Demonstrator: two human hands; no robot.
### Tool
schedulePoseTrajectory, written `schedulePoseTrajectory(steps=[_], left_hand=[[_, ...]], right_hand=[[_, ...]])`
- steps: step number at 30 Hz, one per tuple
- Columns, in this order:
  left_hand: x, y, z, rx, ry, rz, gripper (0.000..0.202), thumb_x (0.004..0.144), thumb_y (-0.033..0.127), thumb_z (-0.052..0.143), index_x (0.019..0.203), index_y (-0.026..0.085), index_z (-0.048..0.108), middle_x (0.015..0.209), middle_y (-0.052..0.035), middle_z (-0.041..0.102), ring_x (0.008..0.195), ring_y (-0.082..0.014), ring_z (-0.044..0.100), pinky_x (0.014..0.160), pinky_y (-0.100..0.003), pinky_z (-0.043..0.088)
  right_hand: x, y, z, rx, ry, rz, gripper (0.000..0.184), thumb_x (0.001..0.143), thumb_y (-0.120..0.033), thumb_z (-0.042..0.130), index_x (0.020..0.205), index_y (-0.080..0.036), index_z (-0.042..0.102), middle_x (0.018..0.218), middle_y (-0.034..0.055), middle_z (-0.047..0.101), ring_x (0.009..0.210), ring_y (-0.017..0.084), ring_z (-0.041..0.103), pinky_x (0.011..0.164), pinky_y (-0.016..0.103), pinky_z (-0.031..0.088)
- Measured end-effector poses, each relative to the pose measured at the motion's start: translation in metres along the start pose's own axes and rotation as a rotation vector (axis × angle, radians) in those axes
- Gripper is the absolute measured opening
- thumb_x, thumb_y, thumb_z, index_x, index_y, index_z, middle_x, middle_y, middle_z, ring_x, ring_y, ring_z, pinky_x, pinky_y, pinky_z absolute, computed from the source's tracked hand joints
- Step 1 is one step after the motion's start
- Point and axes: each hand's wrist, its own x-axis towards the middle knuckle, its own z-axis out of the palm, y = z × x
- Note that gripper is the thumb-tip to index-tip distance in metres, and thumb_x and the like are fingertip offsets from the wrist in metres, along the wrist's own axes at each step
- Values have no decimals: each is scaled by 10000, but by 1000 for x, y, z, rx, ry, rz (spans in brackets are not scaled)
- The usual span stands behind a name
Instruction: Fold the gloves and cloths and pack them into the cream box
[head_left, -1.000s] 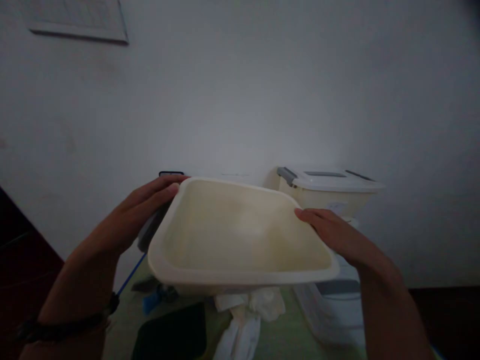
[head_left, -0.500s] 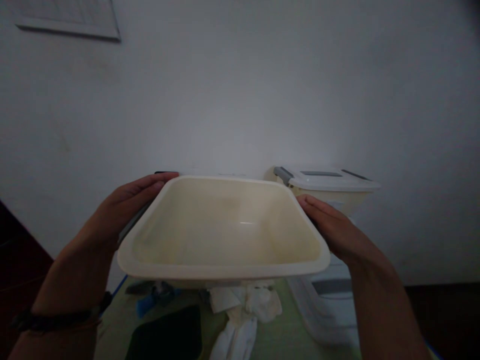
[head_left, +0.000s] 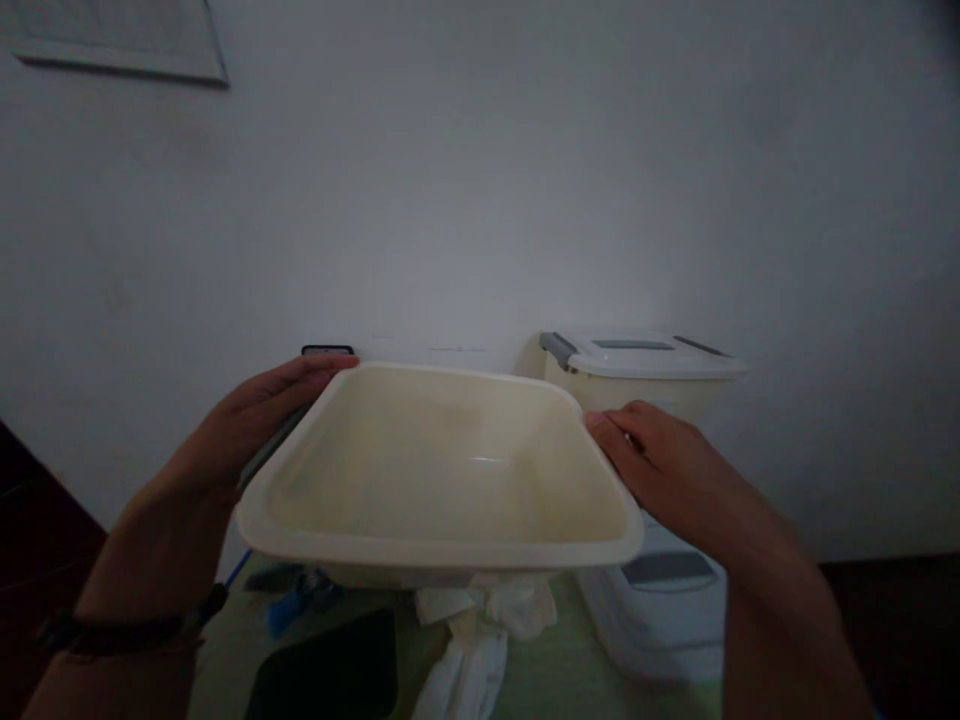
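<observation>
A cream plastic storage box (head_left: 450, 470) without a lid is held up in front of me, its open top tilted toward my view. Nothing lies in the part of its inside that shows. My left hand (head_left: 274, 405) presses along its left side, fingers closed against the wall near the far corner; a grey strip shows beneath that palm. On the other side my right hand (head_left: 656, 450) grips the right edge, its thumb at the rim and fingers curled. The undersides of both hands are hidden.
Behind on the right stands a lidded box (head_left: 645, 358) with grey latches. Below it is a white lid (head_left: 667, 620). On the green table (head_left: 570, 670) lie white crumpled cloth (head_left: 465, 660), a dark flat item (head_left: 326, 670) and a blue item (head_left: 285, 610). A wall rises behind.
The box has shifted slightly left and down at its right end. My right hand has changed its hold, with its fingers more curled and thumb toward the rim. My left hand stays in place.
</observation>
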Motion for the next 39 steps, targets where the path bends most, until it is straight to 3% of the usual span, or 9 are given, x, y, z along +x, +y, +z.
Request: schedulePoseTrajectory(steps=[4, 11, 16, 20, 25, 30, 33, 36, 39], left_hand=[[0, -2, 1, -107, -91, -53, 254, 769, 328, 607, 995, 216, 638, 899, -19, 714, 713, -152, 641, 581, -220, 513], [-7, 9, 1, -76, 54, -43, 271, 727, 337, 616, 980, 244, 642, 977, 0, 691, 767, -161, 622, 594, -215, 497], [-8, 14, -1, 357, 41, 72, 369, 759, 430, 530, 1038, 202, 609, 981, -38, 674, 871, -192, 592, 715, -251, 471], [-8, 11, -10, 737, 89, 211, 436, 769, 501, 483, 1050, 196, 615, 947, -60, 666, 690, -188, 567, 670, -300, 450], [-17, 15, -13, 828, -10, 179, 463, 802, 544, 385, 970, 207, 652, 872, -51, 709, 726, -227, 622, 689, -316, 440], [-18, 20, -5, 965, 25, 97, 528, 822, 572, 333, 949, 185, 670, 752, -85, 730, 729, -296, 667, 691, -377, 452], [-14, 17, -1, 978, -26, 61, 543, 831, 573, 331, 938, 170, 679, 604, -80, 711, 665, -307, 680, 651, -380, 469], [-10, 11, 0, 862, -122, 60, 517, 829, 570, 352, 938, 178, 671, 690, -82, 728, 676, -278, 686, 623, -340, 485], [-8, 5, -2, 704, -210, 99, 531, 802, 582, 417, 1132, 201, 582, 775, -51, 708, 686, -237, 665, 596, -298, 490]], right_hand=[[-8, -10, -1, 42, -257, 74, 522, 905, -524, 261, 684, -192, 599, 716, 94, 653, 670, 213, 593, 614, 307, 401], [0, -7, 2, 124, -141, 2, 243, 869, -353, 419, 918, -168, 568, 812, 80, 665, 714, 193, 601, 616, 275, 411], [1, 0, -4, 207, -89, -23, 237, 851, -309, 424, 932, -175, 602, 746, 39, 660, 624, 158, 581, 539, 248, 393], [0, 5, -6, 222, -50, -15, 249, 846, -312, 435, 969, -188, 614, 680, 12, 641, 579, 149, 577, 523, 246, 386], [0, 6, -8, 251, -51, -18, 276, 841, -316, 446, 1018, -191, 617, 691, 12, 643, 593, 156, 585, 535, 254, 401], [2, 4, -4, 293, -74, -37, 316, 837, -322, 456, 1075, -183, 610, 646, 6, 621, 573, 153, 568, 513, 248, 388], [4, 1, 0, 303, -99, -53, 301, 831, -305, 460, 1049, -177, 623, 651, 11, 629, 583, 151, 576, 507, 238, 378], [7, 0, 4, 305, -112, -37, 307, 825, -301, 462, 1041, -167, 634, 686, 26, 654, 602, 156, 589, 518, 237, 384], [11, 2, 8, 285, -80, -1, 304, 820, -314, 461, 990, -150, 652, 664, 36, 657, 564, 159, 577, 501, 245, 375]])
